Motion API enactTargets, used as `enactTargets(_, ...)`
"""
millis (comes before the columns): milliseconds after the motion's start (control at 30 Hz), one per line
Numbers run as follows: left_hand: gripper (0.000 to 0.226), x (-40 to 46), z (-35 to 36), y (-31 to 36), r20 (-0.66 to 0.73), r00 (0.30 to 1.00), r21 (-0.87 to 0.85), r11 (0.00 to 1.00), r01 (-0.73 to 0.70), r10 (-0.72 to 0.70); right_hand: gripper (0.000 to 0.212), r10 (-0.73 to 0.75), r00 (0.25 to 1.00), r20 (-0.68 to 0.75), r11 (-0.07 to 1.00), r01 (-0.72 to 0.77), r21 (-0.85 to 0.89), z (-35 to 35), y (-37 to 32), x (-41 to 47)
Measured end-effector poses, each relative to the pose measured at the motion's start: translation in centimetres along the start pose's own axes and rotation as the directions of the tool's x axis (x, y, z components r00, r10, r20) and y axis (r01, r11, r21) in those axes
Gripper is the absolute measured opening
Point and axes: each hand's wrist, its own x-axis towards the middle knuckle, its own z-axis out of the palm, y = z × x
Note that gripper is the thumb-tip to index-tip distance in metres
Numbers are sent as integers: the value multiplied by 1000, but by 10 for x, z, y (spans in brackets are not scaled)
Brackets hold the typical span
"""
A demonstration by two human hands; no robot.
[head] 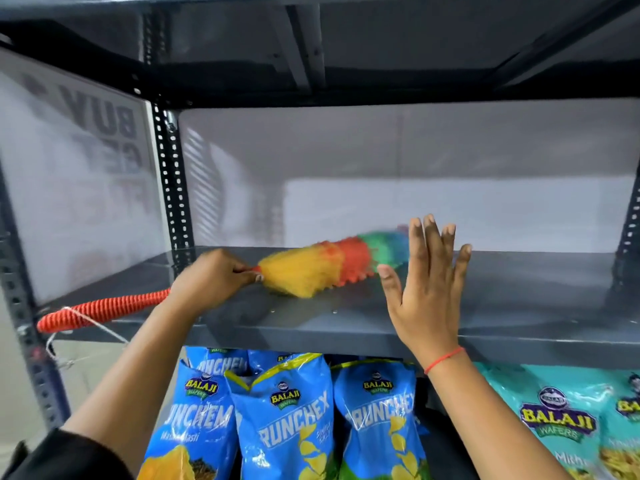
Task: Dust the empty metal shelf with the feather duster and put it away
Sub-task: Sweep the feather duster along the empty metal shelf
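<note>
Bags (pixel 291 431) labelled "BALAJI WAFERS"

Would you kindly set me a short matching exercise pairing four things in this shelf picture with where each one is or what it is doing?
Things:
1. left hand
2. right hand
3. feather duster
4. blue Crunchex bags

States or places:
A. lying on the grey metal shelf
B. open, fingers spread
C. on the level below
D. closed around the orange handle

Pairs: 1-D, 2-B, 3-A, 4-C
</note>
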Motion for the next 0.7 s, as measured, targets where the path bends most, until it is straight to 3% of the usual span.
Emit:
enactTargets(100,6,-13,-10,1,118,993,-183,983,0,22,64,0,1000,-5,999,0,42,-1,0,0)
enactTargets(200,6,-26,-19,0,212,977,-75,996,43,-26,64,5,1000,14,997,-6,80,-1,0,0)
enactTargets(367,21,-34,-34,3,-40,974,7,975,222,-222,62,50,998,31,990,-54,130,-3,-1,2)
enactTargets(467,49,-48,-46,-3,63,975,-65,974,219,-215,63,29,999,31,992,-32,126,-4,-3,1)
enactTargets(567,32,-63,-58,-3,124,944,17,952,305,-305,63,-95,993,76,985,82,152,-1,-17,-1)
enactTargets(700,38,-58,-72,6,-61,896,106,889,445,-441,61,-225,960,165,959,188,213,8,-49,-4)
